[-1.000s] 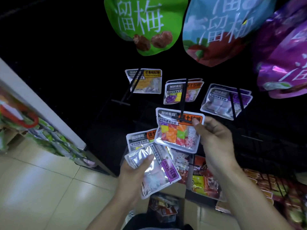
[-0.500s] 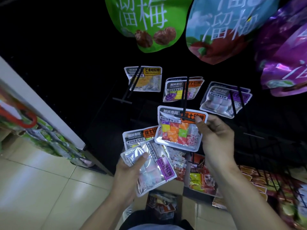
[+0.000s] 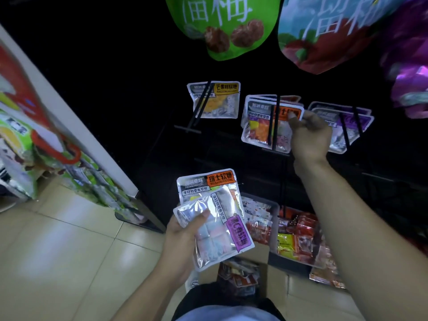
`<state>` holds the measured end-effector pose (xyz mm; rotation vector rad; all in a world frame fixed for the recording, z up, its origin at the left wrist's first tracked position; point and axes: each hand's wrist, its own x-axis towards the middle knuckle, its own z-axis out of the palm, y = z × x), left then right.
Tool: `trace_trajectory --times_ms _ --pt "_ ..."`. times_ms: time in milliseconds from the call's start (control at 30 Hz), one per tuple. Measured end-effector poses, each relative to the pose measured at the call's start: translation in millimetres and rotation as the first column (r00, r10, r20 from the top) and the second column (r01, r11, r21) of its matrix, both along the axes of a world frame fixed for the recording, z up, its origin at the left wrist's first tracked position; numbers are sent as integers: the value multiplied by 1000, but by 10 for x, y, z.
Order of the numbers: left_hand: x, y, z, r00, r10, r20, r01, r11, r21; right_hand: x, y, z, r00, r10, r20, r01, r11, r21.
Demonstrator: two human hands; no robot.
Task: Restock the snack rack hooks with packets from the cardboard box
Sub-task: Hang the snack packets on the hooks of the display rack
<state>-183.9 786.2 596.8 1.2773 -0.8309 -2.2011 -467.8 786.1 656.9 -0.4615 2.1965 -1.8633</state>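
My left hand [image 3: 183,242] holds two candy packets low in the view: a purple-labelled one [image 3: 222,230] in front and an orange-labelled one [image 3: 206,184] behind it. My right hand [image 3: 310,135] is up at the middle hook [image 3: 274,121] of the black rack, thumb and fingers pinched on the top right corner of the orange-labelled packet [image 3: 266,126] that hangs on that hook. A yellow-labelled packet [image 3: 217,100] hangs on the left hook, purple-labelled packets [image 3: 345,121] on the right one. The cardboard box [image 3: 238,272] lies on the floor beneath my hands.
Large green [image 3: 222,24], blue [image 3: 324,31] and purple [image 3: 410,66] bags hang above. Bins of red and yellow snack packets [image 3: 296,239] sit at the rack's foot. A white shelf end [image 3: 69,126] with hanging goods stands to the left on the tiled floor.
My right hand has pushed the orange-labelled packet up and back along the middle hook to the hanging stack. The left hand has stayed low with its two packets.
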Motion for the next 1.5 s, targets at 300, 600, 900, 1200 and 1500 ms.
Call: trace_trajectory --times_ms 300,600,900,1200,1500 --pt "-82 27 -39 998 10 -55 -16 994 -107 503 560 -193 988 -13 156 7 999 37" --pt "-688 214 -29 994 -72 -78 61 988 -138 1162 1422 -475 905 45 422 -113 984 138" --pt "-1142 646 75 994 32 -108 -44 992 -114 861 1626 -166 951 -73 301 64 997 39" --pt "-1056 679 113 996 43 -80 -62 966 -250 634 1787 -83 940 -60 335 92 992 -81" --pt "-655 709 -109 995 96 13 -90 966 -242 51 1830 43 1000 -17 2 17 1000 -7"
